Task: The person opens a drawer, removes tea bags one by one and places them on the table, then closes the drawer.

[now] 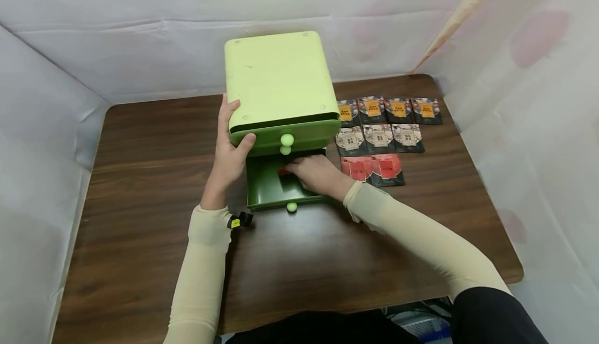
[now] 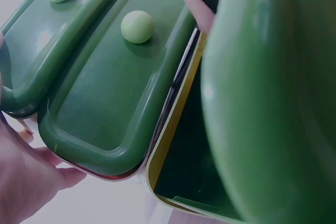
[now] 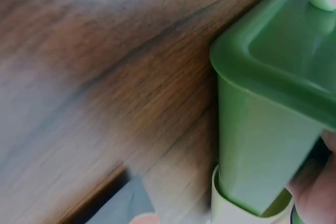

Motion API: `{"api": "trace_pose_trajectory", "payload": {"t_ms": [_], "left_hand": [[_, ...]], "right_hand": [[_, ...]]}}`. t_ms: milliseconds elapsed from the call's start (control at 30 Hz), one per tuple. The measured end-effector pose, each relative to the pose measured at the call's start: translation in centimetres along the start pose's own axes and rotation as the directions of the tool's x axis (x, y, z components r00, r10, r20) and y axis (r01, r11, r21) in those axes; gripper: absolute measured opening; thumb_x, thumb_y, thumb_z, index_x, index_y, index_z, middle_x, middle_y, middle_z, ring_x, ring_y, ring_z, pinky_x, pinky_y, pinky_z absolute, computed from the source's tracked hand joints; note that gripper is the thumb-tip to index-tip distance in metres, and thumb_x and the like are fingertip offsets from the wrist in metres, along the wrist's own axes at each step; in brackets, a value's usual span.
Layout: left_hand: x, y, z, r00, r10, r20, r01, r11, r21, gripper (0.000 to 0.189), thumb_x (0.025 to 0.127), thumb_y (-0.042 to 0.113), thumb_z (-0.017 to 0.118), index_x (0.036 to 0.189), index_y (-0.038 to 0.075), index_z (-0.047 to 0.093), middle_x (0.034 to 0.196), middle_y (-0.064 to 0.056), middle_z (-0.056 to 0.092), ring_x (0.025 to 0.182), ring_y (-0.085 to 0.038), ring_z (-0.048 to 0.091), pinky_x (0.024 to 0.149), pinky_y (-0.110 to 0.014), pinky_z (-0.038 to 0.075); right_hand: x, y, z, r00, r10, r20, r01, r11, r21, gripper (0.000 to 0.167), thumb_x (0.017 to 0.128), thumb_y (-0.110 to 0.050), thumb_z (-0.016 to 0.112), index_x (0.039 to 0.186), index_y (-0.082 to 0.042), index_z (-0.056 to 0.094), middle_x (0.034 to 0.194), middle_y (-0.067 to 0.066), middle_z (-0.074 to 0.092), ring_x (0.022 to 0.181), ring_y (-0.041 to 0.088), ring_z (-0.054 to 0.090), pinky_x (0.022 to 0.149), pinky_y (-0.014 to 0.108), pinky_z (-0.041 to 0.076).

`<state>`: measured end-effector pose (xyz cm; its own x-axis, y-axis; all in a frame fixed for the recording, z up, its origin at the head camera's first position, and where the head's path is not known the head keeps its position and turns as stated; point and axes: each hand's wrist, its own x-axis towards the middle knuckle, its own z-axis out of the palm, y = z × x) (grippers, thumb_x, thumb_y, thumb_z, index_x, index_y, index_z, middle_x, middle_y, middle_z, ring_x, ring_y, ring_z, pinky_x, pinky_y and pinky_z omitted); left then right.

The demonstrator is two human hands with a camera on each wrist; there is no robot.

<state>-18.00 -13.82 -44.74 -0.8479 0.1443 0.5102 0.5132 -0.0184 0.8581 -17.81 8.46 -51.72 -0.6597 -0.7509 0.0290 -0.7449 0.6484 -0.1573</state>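
A light-green drawer cabinet (image 1: 281,79) with darker green drawer fronts stands on the table. Its lowest drawer (image 1: 262,193) is pulled out towards me. My left hand (image 1: 229,149) grips the cabinet's left front corner, thumb on the front and fingers along the side. Inside the open drawer, my right hand (image 1: 318,175) pinches a small red-and-dark packet (image 1: 282,172), mostly hidden by the fingers. In the left wrist view the left hand (image 2: 31,179) lies beside the upper drawer fronts (image 2: 113,85). The right wrist view catches the right hand (image 3: 317,195) at the open drawer's side wall (image 3: 262,135).
Right of the cabinet lie rows of flat packets: several with orange labels (image 1: 399,110), three with pale labels (image 1: 379,136) and two red ones (image 1: 388,169). The brown wooden table (image 1: 154,177) is enclosed by pale sheets (image 1: 164,53) at the back and sides.
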Motion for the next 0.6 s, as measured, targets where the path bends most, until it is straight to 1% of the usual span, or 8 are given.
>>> {"api": "trace_pose_trajectory", "payload": {"t_ms": [100, 200, 300, 400, 600], "left_hand": [[0.0, -0.1, 0.0, 1.000, 0.009, -0.003, -0.009, 1.000, -0.005, 0.077, 0.094, 0.047, 0.061, 0.142, -0.004, 0.030, 0.160, -0.017, -0.001, 0.146, -0.021, 0.002, 0.112, -0.042, 0.011], [-0.1, -0.1, -0.2, 1.000, 0.022, -0.002, -0.022, 1.000, -0.003, 0.076, 0.094, 0.045, 0.061, 0.142, -0.004, 0.030, 0.160, -0.019, 0.000, 0.146, -0.023, 0.001, 0.112, -0.043, 0.011], [0.0, -0.2, -0.3, 0.999, 0.036, 0.000, -0.036, 0.999, -0.007, 0.074, 0.095, 0.044, 0.061, 0.142, -0.004, 0.030, 0.160, -0.019, 0.000, 0.147, -0.024, 0.000, 0.112, -0.043, 0.011], [0.0, -0.3, -0.3, 0.999, 0.047, 0.004, -0.047, 0.999, -0.008, 0.073, 0.095, 0.043, 0.061, 0.142, -0.004, 0.030, 0.160, -0.019, 0.000, 0.147, -0.025, -0.001, 0.112, -0.043, 0.011], [-0.1, -0.3, -0.1, 0.999, 0.039, -0.010, -0.039, 0.999, 0.014, 0.075, 0.094, 0.047, 0.061, 0.141, -0.004, 0.031, 0.160, -0.019, 0.002, 0.147, -0.023, 0.001, 0.112, -0.043, 0.010]], "right_hand": [[-0.7, 0.0, -0.7, 1.000, 0.004, 0.021, -0.004, 1.000, 0.000, 0.038, 0.089, -0.002, 0.060, 0.119, -0.025, 0.070, 0.114, -0.004, 0.066, 0.091, 0.013, 0.063, 0.063, 0.035, 0.052], [-1.5, -0.1, -1.4, 1.000, 0.009, 0.017, -0.009, 1.000, -0.003, 0.041, 0.087, 0.000, 0.059, 0.120, -0.022, 0.069, 0.112, -0.002, 0.067, 0.087, 0.015, 0.064, 0.058, 0.035, 0.051], [-2.5, -0.2, -2.3, 1.000, 0.016, 0.007, -0.016, 1.000, -0.010, 0.043, 0.086, 0.001, 0.058, 0.122, -0.019, 0.068, 0.112, 0.001, 0.068, 0.089, 0.018, 0.065, 0.057, 0.035, 0.051], [-3.7, -0.1, -3.0, 1.000, 0.009, -0.015, -0.009, 1.000, -0.005, 0.043, 0.086, 0.001, 0.058, 0.123, -0.016, 0.067, 0.113, 0.003, 0.068, 0.094, 0.020, 0.065, 0.062, 0.036, 0.052], [-6.5, 0.2, -4.2, 0.993, -0.039, -0.108, 0.043, 0.998, 0.036, 0.045, 0.083, 0.005, 0.058, 0.125, -0.008, 0.066, 0.115, 0.009, 0.067, 0.102, 0.024, 0.064, 0.079, 0.040, 0.052]]}}
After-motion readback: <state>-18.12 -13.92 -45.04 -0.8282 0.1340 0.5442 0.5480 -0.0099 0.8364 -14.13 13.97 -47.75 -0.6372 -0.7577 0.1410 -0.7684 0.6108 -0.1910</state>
